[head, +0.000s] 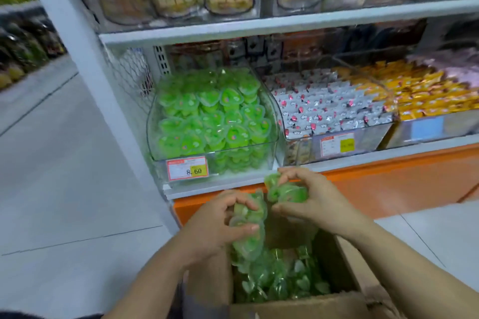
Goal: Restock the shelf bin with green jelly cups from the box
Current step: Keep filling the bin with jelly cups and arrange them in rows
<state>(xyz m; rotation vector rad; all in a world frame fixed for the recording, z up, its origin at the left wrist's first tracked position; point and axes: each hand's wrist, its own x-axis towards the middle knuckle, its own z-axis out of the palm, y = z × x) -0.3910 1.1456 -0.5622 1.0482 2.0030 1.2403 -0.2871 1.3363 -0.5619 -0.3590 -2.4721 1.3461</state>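
One big white shelf point(285, 24) holds clear bins in a row. Near and below it sits a brown box point(298, 305) with green jelly cups point(280, 280) inside. The shelf bin point(155, 132) at the left end is piled high with more green cups. Both hands are above the box. The left hand point(215, 225) has its fingers point(233, 198) curled round a bunch of cups point(248, 238). The right hand point(313, 199) pinches another bunch point(285, 191), a little higher. A small price tag point(187, 168) is on the bin's front.

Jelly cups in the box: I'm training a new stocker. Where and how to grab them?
Probably from above, through the open top of the box, fingers closing round a loose bunch: the cups lie jumbled and the walls block the sides. The left hand and right hand hold bunches so.
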